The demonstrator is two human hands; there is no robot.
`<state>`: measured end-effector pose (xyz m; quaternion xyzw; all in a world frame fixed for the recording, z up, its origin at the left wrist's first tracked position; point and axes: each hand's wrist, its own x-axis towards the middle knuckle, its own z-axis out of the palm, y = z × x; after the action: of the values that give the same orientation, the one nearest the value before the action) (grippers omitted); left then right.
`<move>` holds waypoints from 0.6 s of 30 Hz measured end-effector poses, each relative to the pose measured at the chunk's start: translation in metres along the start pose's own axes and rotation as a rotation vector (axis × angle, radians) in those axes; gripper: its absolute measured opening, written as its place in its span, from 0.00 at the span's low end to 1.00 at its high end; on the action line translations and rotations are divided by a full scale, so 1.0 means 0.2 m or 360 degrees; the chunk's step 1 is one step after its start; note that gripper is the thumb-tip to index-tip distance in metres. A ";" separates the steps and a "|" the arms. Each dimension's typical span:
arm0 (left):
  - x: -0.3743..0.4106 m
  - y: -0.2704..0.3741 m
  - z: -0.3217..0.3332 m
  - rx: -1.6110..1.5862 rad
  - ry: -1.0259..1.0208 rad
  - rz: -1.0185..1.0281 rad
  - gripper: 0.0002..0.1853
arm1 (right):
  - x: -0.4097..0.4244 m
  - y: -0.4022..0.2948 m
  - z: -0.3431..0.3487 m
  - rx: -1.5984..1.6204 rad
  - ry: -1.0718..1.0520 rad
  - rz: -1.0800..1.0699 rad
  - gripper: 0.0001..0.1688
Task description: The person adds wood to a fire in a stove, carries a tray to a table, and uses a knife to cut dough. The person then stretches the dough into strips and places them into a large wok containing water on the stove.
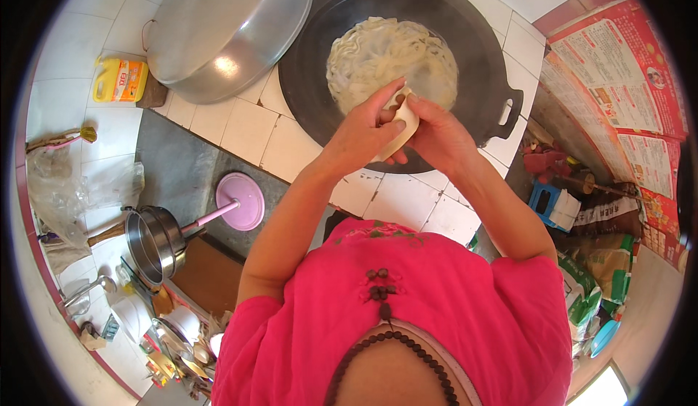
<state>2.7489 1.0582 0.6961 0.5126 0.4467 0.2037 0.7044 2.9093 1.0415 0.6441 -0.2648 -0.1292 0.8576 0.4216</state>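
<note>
Over the near side of a large black wok (308,73), I have a pale strip of dough (404,125) between my two hands. My left hand (362,133) has the strip looped around its fingers. From the other side, my right hand (440,133) pinches the upper end of the dough with thumb and fingers. Its lower end hangs below my left hand, partly hidden by it. Broad white noodles (376,51) lie in cloudy liquid in the wok, and faint steam rises from it.
A big metal lid (212,35) leans at the wok's left on the white-tiled stove (245,127). Further left are a yellow bottle (120,80), a pink long-handled lid (240,201) and metal pots (155,242). A blue plastic stool (545,204) and sacks (581,286) stand at the right.
</note>
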 end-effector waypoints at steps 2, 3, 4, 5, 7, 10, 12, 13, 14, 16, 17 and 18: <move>-0.03 -0.01 0.00 0.0018 0.0080 -0.0072 0.31 | 0.03 -0.02 -0.01 -0.0049 0.0311 -0.0122 0.14; -0.04 -0.02 -0.01 0.0073 0.0112 -0.0120 0.29 | 0.04 -0.02 -0.02 -0.0093 0.0398 -0.0182 0.13; -0.05 -0.04 -0.02 0.0128 0.0145 -0.0167 0.26 | 0.05 -0.04 -0.03 -0.0138 0.0485 -0.0240 0.13; -0.07 -0.06 -0.05 0.0183 0.0180 -0.0215 0.24 | 0.06 -0.05 -0.04 -0.0184 0.0571 -0.0296 0.12; -0.11 -0.13 -0.10 0.0148 0.0095 -0.0268 0.17 | 0.08 -0.05 -0.12 -0.0255 0.0662 -0.0320 0.10; -0.19 -0.20 -0.16 0.0152 0.0154 -0.0325 0.10 | 0.13 -0.09 -0.24 -0.0360 0.0787 -0.0352 0.09; -0.26 -0.23 -0.20 0.0182 0.0237 -0.0384 0.09 | 0.16 -0.13 -0.34 -0.0391 0.0864 -0.0383 0.08; -0.30 -0.24 -0.22 0.0199 0.0276 -0.0430 0.09 | 0.18 -0.16 -0.40 -0.0366 0.0892 -0.0401 0.08; -0.34 -0.24 -0.25 0.0217 0.0316 -0.0476 0.08 | 0.19 -0.19 -0.46 -0.0342 0.0920 -0.0419 0.08; -0.41 -0.28 -0.34 0.0251 0.0302 -0.0509 0.08 | 0.22 -0.26 -0.58 -0.0255 0.0943 -0.0475 0.08; -0.44 -0.30 -0.38 0.0268 0.0294 -0.0527 0.08 | 0.22 -0.30 -0.63 -0.0244 0.0993 -0.0486 0.09; -0.48 -0.31 -0.42 0.0264 0.0334 -0.0557 0.08 | 0.23 -0.32 -0.67 -0.0233 0.1039 -0.0494 0.09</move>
<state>2.6179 1.0071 0.6738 0.4595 0.6149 0.0931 0.6341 3.0031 1.1167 0.5461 -0.5313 -0.0876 0.6422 0.5455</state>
